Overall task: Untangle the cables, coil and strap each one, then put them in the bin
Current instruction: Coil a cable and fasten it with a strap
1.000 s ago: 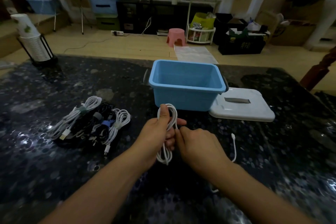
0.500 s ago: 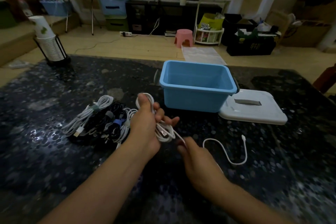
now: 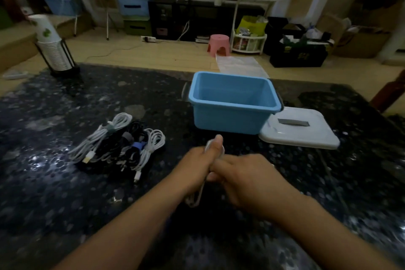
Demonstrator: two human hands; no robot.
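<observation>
In the head view, the left hand (image 3: 195, 166) is making a closed grip around a white cable (image 3: 196, 198), with its thumb sticking up at the top. A loop of the cable is poking out above the thumb and more loops are hanging out below the hand. The right hand (image 3: 245, 180) is pressing against the left hand from the 3 o'clock side. Its fingers are curling in where the cable is, but the picture is blurry there, so I cannot tell if its grip is really on the cable.

Both hands are hovering over the dark speckled tabletop (image 3: 43, 182), just at the 6 o'clock side of the blue bin (image 3: 234, 116). The bin is sitting open, and no cables are showing inside it. A white lid (image 3: 306, 136) is lying flat on the tabletop, touching the bin at its 4 o'clock corner.

A pile of cables (image 3: 122, 140) is lying at the 9 o'clock side of the hands, well apart from the bin. Some are white and some are black, and a few are bundled with little straps.

A stack of paper cups (image 3: 52, 46) is standing in a black holder at the far 10 o'clock edge of the tabletop.
</observation>
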